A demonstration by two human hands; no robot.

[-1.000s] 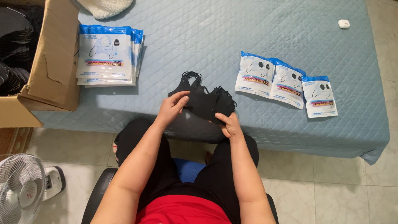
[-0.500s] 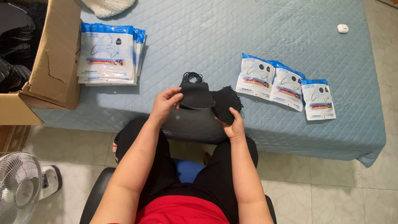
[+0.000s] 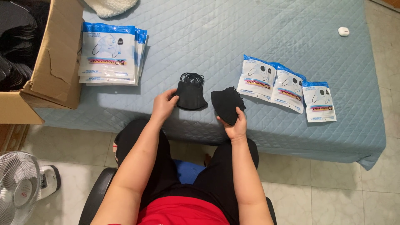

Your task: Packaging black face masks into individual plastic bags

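My left hand [image 3: 163, 104] grips a small stack of black face masks [image 3: 190, 95] by its left edge, ear loops bunched at the top. My right hand [image 3: 236, 124] holds a second stack of black masks [image 3: 226, 104] from below. The two stacks are apart, held just above the near edge of the blue quilted bed [image 3: 216, 41].
A pile of white-and-blue mask packets [image 3: 109, 54] lies at the left beside an open cardboard box [image 3: 56, 62]. Three single packets [image 3: 287, 87] lie in a row at the right. A small white case [image 3: 343, 31] sits far right. A fan [image 3: 18, 183] stands on the floor.
The one bunch of black masks has been split in two. My left hand has drawn its share to the left and my right hand keeps the other share.
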